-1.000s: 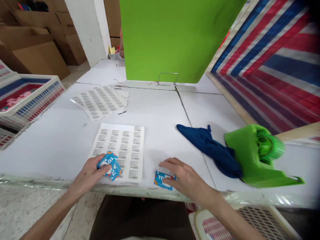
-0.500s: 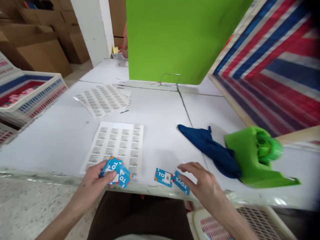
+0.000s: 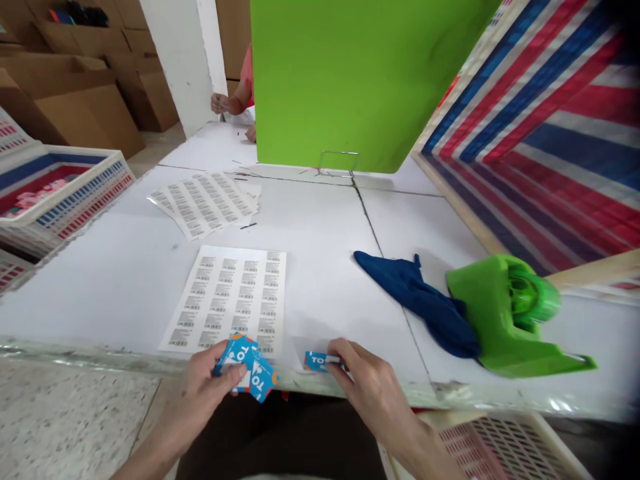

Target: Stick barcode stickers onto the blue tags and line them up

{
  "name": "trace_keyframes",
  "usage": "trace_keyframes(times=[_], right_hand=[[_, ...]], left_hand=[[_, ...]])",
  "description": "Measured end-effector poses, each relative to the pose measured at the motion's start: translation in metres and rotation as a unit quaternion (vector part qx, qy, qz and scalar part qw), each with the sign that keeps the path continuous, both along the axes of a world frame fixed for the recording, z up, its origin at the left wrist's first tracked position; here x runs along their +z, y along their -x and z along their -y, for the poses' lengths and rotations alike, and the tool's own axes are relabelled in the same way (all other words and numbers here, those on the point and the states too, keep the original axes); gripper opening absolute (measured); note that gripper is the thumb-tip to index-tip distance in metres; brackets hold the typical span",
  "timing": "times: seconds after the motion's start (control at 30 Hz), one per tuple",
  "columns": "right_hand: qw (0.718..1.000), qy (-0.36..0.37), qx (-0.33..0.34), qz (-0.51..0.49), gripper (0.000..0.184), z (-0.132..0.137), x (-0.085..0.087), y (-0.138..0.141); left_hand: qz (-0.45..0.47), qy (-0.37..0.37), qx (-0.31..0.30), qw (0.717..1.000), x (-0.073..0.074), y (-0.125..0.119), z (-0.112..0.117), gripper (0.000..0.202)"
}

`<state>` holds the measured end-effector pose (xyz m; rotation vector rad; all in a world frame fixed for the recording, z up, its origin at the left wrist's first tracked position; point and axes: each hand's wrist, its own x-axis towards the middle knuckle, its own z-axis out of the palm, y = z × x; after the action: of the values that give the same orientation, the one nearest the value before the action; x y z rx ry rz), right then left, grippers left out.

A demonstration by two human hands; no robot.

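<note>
Left hand point(image 3: 203, 383) is closed on a small fan of blue cards point(image 3: 245, 367), its thumb pressed flat across the upper face and the fingers curled underneath, over the table's near edge. White letters "TO" read at a slant on two of these cards, the rest of the word being covered or cut off; orange patches mark their corners. Right hand point(image 3: 370, 377) has thumb and forefinger drawn together, clamped on the right end of a single blue card point(image 3: 315, 362) near the same edge. "TO" is legible there too, and the fingertips hide what follows. Between the hands and farther back, a label sheet point(image 3: 227, 293) lies flat on the white table point(image 3: 325, 233), its columns of labels bearing barcodes and print too small to read. More printed sheets point(image 3: 205, 203) overlap beyond it.
</note>
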<state>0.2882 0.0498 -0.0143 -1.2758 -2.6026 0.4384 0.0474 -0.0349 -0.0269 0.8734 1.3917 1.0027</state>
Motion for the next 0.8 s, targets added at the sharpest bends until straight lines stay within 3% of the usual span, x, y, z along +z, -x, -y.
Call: trace_keyframes(times=[0.13, 0.27, 0.57, 0.63, 0.7, 0.73, 0.8], right_hand=[[0.988, -0.074, 0.03, -0.132, 0.015, 0.016, -0.009, -0.009], [0.973, -0.15, 0.003, -0.173, 0.015, 0.026, -0.02, -0.011], [0.963, -0.158, -0.007, -0.219, 0.02, 0.021, -0.025, -0.013], [0.96, -0.118, -0.049, -0.248, 0.015, 0.02, -0.022, -0.01], [0.946, -0.005, -0.145, -0.291, 0.004, 0.021, -0.02, -0.004], [0.923, 0.077, -0.195, -0.324, 0.008, 0.022, -0.018, 0.001], [0.839, 0.243, -0.269, -0.405, 0.02, 0.024, -0.015, 0.01]], left_hand=[[-0.017, -0.001, -0.003, 1.0, -0.002, 0.001, 0.004, 0.025], [-0.012, -0.001, 0.004, 1.0, -0.002, 0.001, 0.005, 0.03], [-0.012, 0.013, 0.013, 1.0, -0.01, 0.003, 0.006, 0.036], [-0.013, 0.005, 0.014, 1.0, -0.009, 0.002, 0.007, 0.035], [0.003, 0.009, 0.017, 1.0, -0.006, -0.004, 0.007, 0.034], [0.02, 0.017, 0.019, 0.999, -0.004, -0.008, 0.006, 0.034], [0.06, 0.038, 0.023, 0.997, 0.0, -0.019, 0.004, 0.037]])
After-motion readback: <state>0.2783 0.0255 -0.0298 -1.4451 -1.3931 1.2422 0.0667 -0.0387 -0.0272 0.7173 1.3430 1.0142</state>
